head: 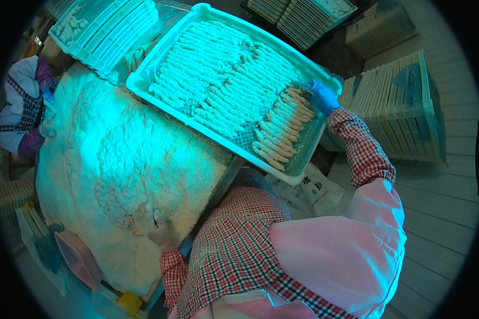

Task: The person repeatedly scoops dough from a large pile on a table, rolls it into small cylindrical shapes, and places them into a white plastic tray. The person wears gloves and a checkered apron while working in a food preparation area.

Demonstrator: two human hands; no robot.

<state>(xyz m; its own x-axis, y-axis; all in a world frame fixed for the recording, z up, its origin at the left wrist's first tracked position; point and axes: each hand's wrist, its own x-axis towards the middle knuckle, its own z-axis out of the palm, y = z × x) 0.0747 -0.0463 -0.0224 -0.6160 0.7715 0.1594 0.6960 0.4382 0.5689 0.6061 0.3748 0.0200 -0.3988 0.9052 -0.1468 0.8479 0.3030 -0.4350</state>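
Note:
My right hand (320, 95), in a blue glove, is at the right end of a white plastic tray (183, 115), its fingertips at the end of a row of breaded strips (285, 123). Longer rows of coated strips (223, 75) fill most of the tray. My left hand (159, 233), in a pale glove dusted with crumbs, rests low over a wide bed of breading crumbs (123, 159), close to its near edge. Some coated pieces (135, 223) lie in the crumbs beside its fingers; whether it grips one cannot be told.
Stacked white trays (115, 36) stand at the upper left, more tray stacks (399, 107) at the right. A co-worker's gloved hand (48, 97) is at the bed's far left. A pink plastic basket (78, 257) sits at the lower left, a printed sack (315, 191) below the tray.

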